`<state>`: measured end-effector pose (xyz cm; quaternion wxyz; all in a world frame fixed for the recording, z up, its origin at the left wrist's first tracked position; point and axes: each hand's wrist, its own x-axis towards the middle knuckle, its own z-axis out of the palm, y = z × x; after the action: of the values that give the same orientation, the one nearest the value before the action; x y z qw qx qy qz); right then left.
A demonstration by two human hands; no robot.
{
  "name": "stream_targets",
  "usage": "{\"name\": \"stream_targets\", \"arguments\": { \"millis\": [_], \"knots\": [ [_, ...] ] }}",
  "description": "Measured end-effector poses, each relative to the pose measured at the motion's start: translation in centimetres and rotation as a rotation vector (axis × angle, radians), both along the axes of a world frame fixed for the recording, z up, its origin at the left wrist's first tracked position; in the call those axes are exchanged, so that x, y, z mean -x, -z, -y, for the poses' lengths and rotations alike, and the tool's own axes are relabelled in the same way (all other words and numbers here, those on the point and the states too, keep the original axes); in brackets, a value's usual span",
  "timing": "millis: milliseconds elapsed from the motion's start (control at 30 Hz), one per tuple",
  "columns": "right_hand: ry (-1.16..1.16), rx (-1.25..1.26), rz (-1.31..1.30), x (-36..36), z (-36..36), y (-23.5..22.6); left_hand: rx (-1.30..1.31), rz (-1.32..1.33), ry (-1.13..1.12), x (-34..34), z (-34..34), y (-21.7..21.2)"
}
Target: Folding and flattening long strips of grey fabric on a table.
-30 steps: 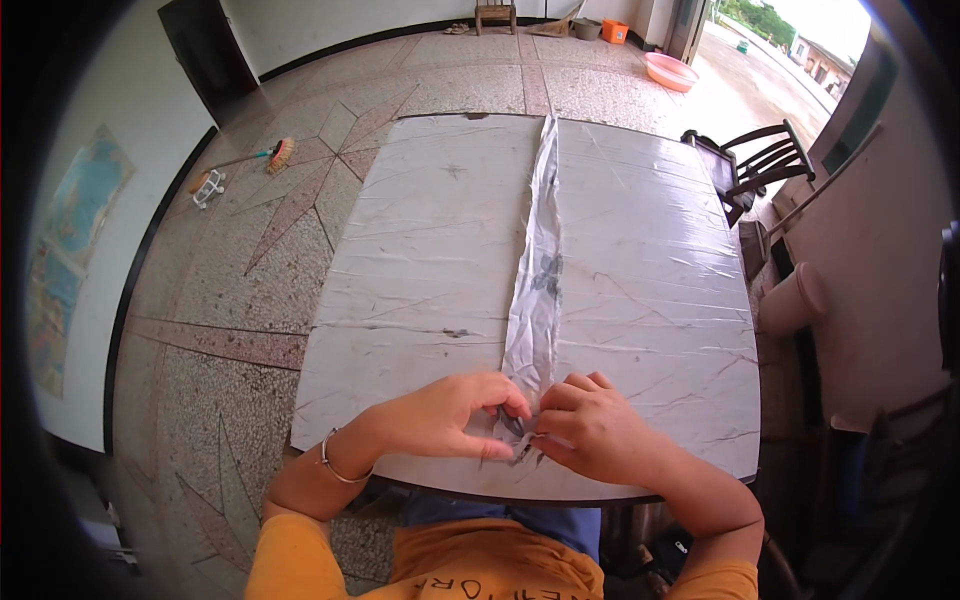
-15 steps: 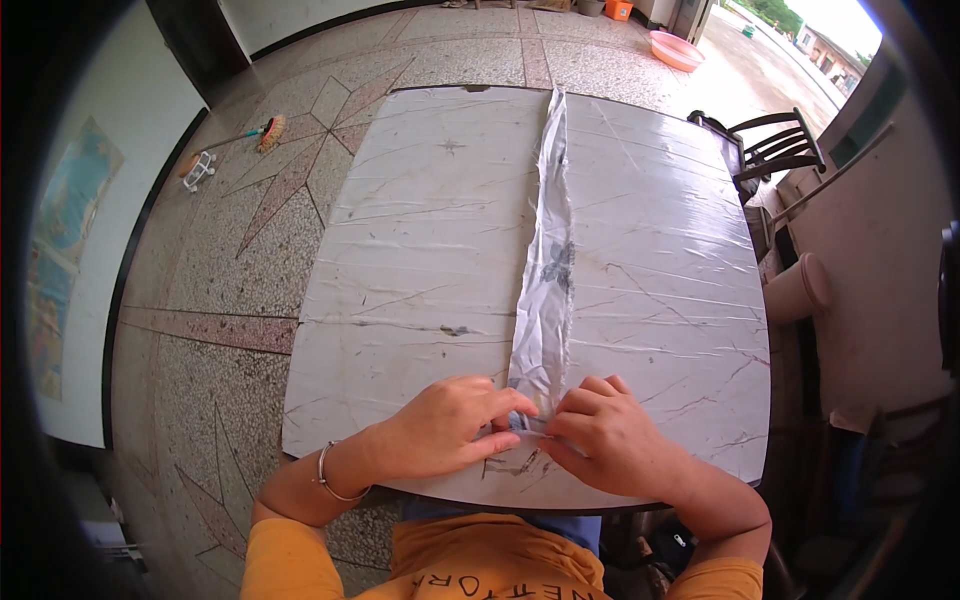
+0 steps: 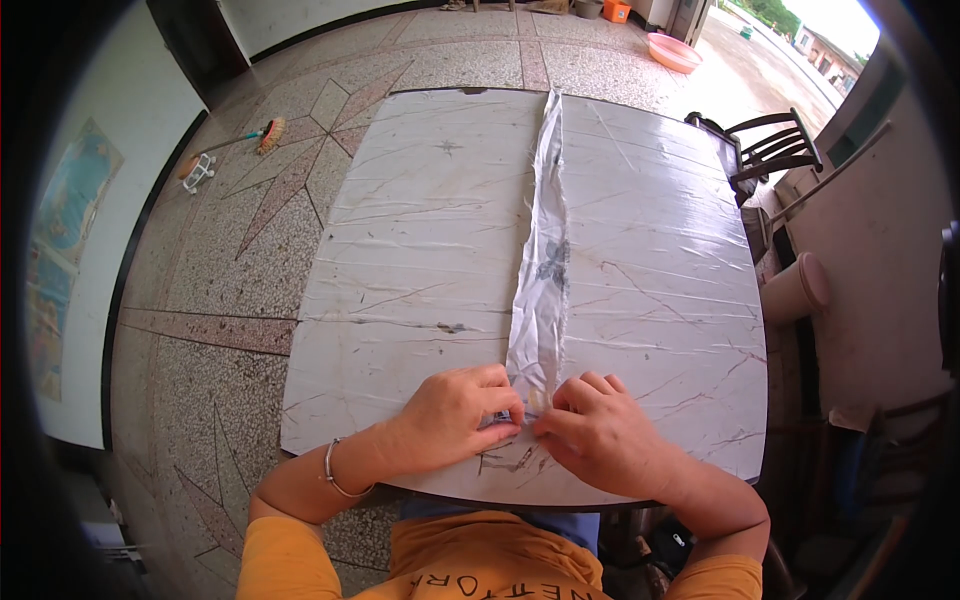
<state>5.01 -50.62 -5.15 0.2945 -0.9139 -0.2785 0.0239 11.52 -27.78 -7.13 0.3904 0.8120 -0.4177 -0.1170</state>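
Currently, both hands sit at the near edge of the tabletop [image 3: 420, 260], which wears a white marbled, creased cover. Left hand [image 3: 450, 420] and right hand [image 3: 600, 435] meet at the near end of a long folded strip of thin whitish plastic [image 3: 545, 250] (with grey printed patches midway along). Strip runs from the hands straight to the far edge of the tabletop, lying flat on it, roughly down the middle. Grip of each hand: fingers drawn together and pinched on the near end of the strip, left fingertips on its left edge, right fingertips on its right edge; the two hands nearly touch. Whether anything else sits under the fingers, cannot tell. Left wrist carries a thin bracelet [image 3: 335, 470].

Surroundings: patterned stone floor [image 3: 250, 230] to the left; a broom [image 3: 235, 140] lies on it at far left. Dark chair [image 3: 775, 150] stands just beside the tabletop's far right corner. Pink basin [image 3: 672, 50] sits on the floor well beyond the far edge.
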Motion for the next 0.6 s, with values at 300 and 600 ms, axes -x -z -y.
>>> {"name": "stream_targets", "arguments": {
  "millis": [300,600],
  "knots": [
    [-0.001,0.069,0.005,0.1,0.0,-0.3,-0.023,0.091,0.072,0.1,0.0,-0.8],
    [0.015,0.048,0.015,0.1,-0.1,0.1,-0.009,0.101,0.075,0.1,-0.1,-0.6]
  ]
}}
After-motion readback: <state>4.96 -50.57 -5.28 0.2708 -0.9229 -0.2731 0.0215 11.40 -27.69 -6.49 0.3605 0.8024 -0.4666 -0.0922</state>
